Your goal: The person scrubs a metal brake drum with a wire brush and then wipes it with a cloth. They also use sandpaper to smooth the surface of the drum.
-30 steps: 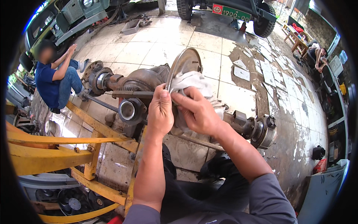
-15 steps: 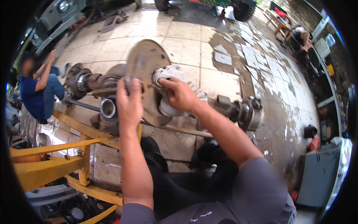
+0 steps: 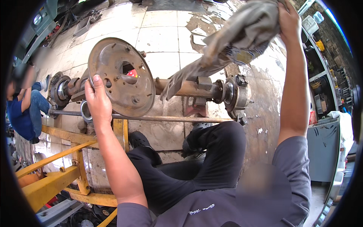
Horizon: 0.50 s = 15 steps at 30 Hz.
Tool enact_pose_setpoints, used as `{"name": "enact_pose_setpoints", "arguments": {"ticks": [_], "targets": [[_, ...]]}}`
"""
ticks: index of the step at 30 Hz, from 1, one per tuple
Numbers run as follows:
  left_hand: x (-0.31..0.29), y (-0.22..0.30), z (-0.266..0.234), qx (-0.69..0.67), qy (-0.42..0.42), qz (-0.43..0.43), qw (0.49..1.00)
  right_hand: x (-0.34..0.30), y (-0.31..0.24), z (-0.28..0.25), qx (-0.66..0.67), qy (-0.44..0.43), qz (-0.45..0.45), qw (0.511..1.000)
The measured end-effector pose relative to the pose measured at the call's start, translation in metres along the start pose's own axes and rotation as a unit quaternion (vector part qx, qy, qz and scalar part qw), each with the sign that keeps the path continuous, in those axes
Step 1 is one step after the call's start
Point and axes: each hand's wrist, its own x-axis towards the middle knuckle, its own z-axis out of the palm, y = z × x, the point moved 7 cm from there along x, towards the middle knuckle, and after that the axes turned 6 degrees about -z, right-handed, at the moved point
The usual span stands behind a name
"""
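Note:
A round, rusty brake backing plate [image 3: 124,89] with a central hole and several smaller ones is tilted up in front of me. My left hand [image 3: 99,99] grips its left edge, thumb on the near face. Far to the right, my right hand [image 3: 290,23] is raised and closed on a grey-brown cloth rag [image 3: 244,32]. The rag hangs loose and blurred, its tail trailing down toward the axle. Behind the plate lies a rusty vehicle axle [image 3: 181,87] with a hub [image 3: 238,92] at its right end. A long thin rod [image 3: 170,118] runs along its near side.
A yellow metal frame [image 3: 56,185] stands at the lower left. A person in blue [image 3: 22,109] squats at the far left. Broken tiles [image 3: 198,32] lie on the floor beyond. At right stand a grey cabinet [image 3: 323,151] and shelves with tools.
My right hand has lifted the rag off the plate and swung it up to the right, where it unfurls. My left hand still holds the plate, now turned more face-on and farther left.

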Motion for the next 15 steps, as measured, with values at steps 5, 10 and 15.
{"name": "enact_pose_setpoints", "arguments": {"ticks": [5,10,15], "targets": [[-0.005,-0.002,-0.013,-0.002,0.009,-0.002,1.000,-0.118,0.100,-0.063,-0.144,-0.100,0.131,0.976],[-0.009,0.006,-0.014,0.002,0.030,0.019,0.999,-0.242,0.146,-0.044,-0.398,-0.421,0.196,0.791],[-0.010,0.002,-0.024,-0.029,0.034,-0.001,0.999,-0.289,0.028,0.103,-0.321,-0.371,-0.012,0.871]]}}
